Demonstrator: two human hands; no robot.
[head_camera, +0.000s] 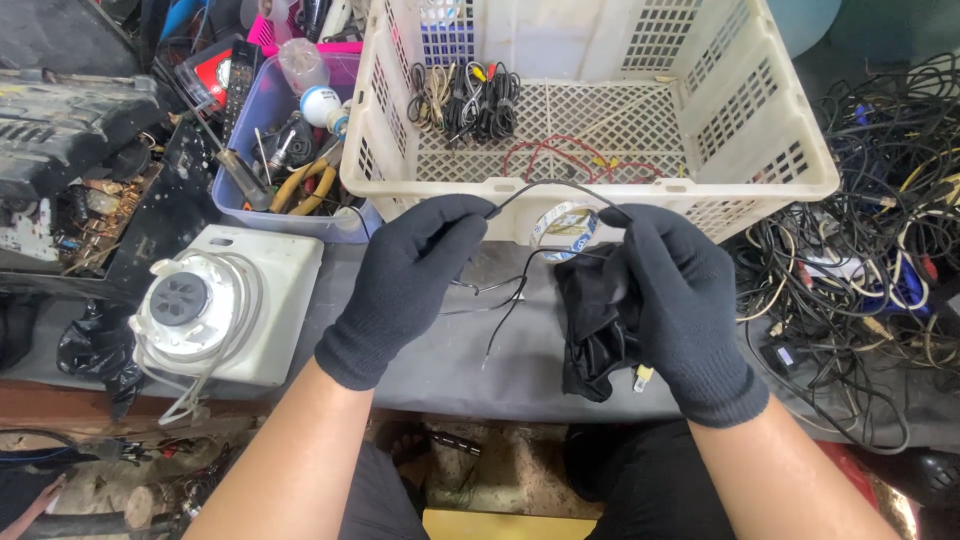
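A cream lattice crate (760, 110) fills the upper centre, rim toward the person, so bundled cables inside stay reachable. On the grey worktop (420, 370) below it, both gloved hands pinch a thin black cable (545, 186), arched taut between them at centre frame: left hand (405, 285), right hand (680, 300), which also grips bunched black cable.

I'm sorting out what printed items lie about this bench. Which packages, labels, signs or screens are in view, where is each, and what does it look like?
Roll of tape with blue and white printed wrap: on the grey bench in front of the cream plastic basket, between the two gloved hands; round.
Red and black printed package: upper left among the clutter, partly hidden; flat.
No signs or screens show.
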